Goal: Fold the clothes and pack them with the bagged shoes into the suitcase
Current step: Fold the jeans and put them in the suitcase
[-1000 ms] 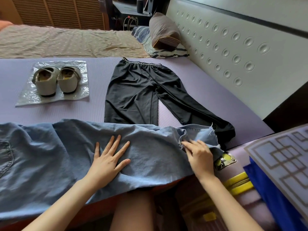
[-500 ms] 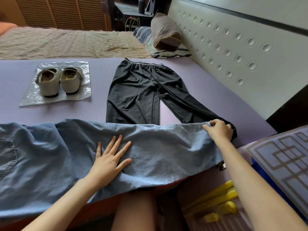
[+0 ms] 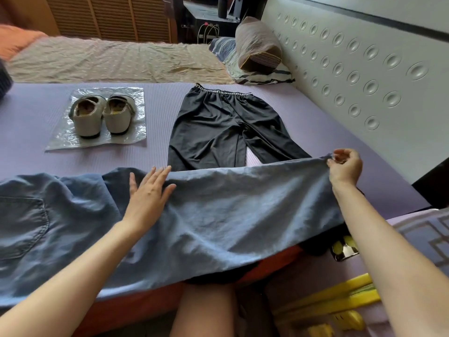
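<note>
Blue denim jeans (image 3: 218, 215) lie across the near edge of the purple mat (image 3: 36, 142), one leg stretched to the right. My left hand (image 3: 148, 193) rests flat on the denim with straight fingers. My right hand (image 3: 345, 166) pinches the hem of the jeans leg and holds it lifted off the mat. Black trousers (image 3: 218, 127) lie spread flat behind the jeans, their leg ends hidden under the denim. A pair of cream shoes (image 3: 104, 115) stands on a clear plastic bag (image 3: 63, 139) at the left. The suitcase (image 3: 340, 305) with yellow straps lies open at the lower right.
A padded white headboard (image 3: 364, 69) runs along the right. A brown pillow (image 3: 257, 45) leans on it at the back, above a striped cushion. A beige blanket (image 3: 109, 62) covers the far bed. A patterned sheet (image 3: 432, 237) lies at the right edge.
My right hand has lifted the jeans hem from the bed's edge up and to the right, stretching the leg out. My left hand slid a little further up the denim.
</note>
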Available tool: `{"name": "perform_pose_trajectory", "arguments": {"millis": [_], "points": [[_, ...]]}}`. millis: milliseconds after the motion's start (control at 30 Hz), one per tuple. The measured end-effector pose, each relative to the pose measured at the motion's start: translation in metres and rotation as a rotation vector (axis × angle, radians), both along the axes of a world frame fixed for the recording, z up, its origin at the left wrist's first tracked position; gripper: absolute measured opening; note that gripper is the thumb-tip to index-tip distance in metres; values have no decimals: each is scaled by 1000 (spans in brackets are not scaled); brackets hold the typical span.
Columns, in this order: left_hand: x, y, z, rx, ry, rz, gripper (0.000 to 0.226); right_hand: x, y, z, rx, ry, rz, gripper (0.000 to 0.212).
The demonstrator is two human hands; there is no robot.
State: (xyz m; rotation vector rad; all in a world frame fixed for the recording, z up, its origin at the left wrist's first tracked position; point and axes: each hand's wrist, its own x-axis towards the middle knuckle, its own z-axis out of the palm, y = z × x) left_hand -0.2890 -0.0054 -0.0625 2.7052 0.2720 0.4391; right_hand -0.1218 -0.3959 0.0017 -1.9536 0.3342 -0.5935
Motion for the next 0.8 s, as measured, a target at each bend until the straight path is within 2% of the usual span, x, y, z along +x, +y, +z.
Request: {"name": "perform_pose_trajectory", "arguments": {"millis": [100, 167, 233, 300, 400, 467, 567, 633, 700, 767, 800], "points": [[16, 15, -2, 58, 68, 72, 45, 6, 3, -13, -2, 181, -8, 30], [27, 22, 0, 72, 89, 104, 37, 5, -1, -19, -92, 328, 16, 41], [38, 26, 3, 66, 51, 128, 29, 2, -4, -20, -221, 418, 69, 40], [46, 24, 6, 24, -26, 173, 24, 3, -7, -21, -268, 367, 91, 33], [52, 11, 11, -72, -107, 284, 21, 5, -2, -20, -252, 161, 48, 31], [50, 2, 8, -45, -72, 235, 31, 8, 3, -24, -303, 119, 46, 34], [28, -4, -1, 74, -80, 84, 45, 5, 13, -29, -613, 175, 62, 48], [-2, -5, -1, 145, -133, 15, 52, -10, 29, -34, -736, 128, 197, 55], [-36, 6, -7, 252, -127, 3, 59, -31, 49, -45, -820, 160, 411, 67], [-64, 35, -19, 331, -22, 80, 70, -51, 61, -62, -941, 296, 575, 84], [-73, 50, -24, 295, 78, 139, 79, -57, 62, -72, -1013, 349, 604, 95]]}}
